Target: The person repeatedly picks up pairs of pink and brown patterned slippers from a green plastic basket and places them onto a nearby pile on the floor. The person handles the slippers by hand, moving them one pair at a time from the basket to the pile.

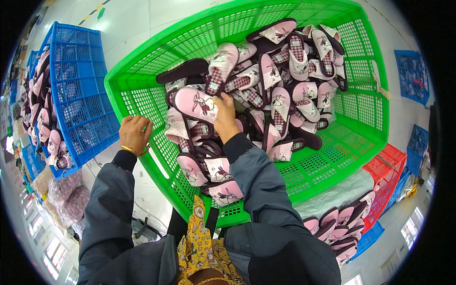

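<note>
Pale, smooth, thinly seamed floor [126, 33], spread out beyond the right hand's fingers [228, 100] and well away to either side of them. Up and to the left of the fingers, a slanting strip of yellow-and-black tape [93, 15] on that floor, a small green patch [100, 13] just beside. Far to their lower left, bright windows [56, 256]; far to their lower right, another bright window [412, 225]. Whitish light all around.

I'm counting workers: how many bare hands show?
2: left hand at the rim of a green plastic basket; right hand holding a pink-and-white fabric slipper inside it.
</note>
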Tool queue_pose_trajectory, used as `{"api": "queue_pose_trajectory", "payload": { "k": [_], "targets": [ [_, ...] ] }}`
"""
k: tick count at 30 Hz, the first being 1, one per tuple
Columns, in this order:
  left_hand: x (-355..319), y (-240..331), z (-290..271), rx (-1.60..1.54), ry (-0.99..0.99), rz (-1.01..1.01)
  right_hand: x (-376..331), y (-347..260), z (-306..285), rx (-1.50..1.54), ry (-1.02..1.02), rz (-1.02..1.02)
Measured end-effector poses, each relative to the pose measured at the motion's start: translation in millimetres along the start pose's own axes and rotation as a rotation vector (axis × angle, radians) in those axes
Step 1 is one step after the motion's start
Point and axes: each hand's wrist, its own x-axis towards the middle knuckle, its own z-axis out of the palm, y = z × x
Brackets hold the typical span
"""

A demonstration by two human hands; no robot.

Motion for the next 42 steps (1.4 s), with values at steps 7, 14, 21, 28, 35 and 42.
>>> {"api": "queue_pose_trajectory", "payload": {
  "k": [7, 14, 21, 28, 35, 42],
  "targets": [
    [1, -2, 2, 0.004, 0.009, 0.048, 102, 17, 52, 0.515, -0.160, 0.344],
    [3, -1, 0, -0.023, -0.025, 0.048, 156, 60, 32, -0.653, -0.189, -0.579],
    [5, -3, 1, -0.028, -0.023, 0.057, 174, 25, 19, 0.120, -0.257, 0.034],
    [-5, -7, 2, -0.022, -0.011, 0.041, 25, -33, 63, 0.203, -0.056, -0.010],
    [0, -1, -10, -0.028, -0.039, 0.114, -125, -72, 77, 0.199, 0.028, -0.069],
    [-6, 30, -9, -1.323, -0.247, -0.186, -212, -66, 62, 0.155, 0.016, -0.140]
  ]
}}
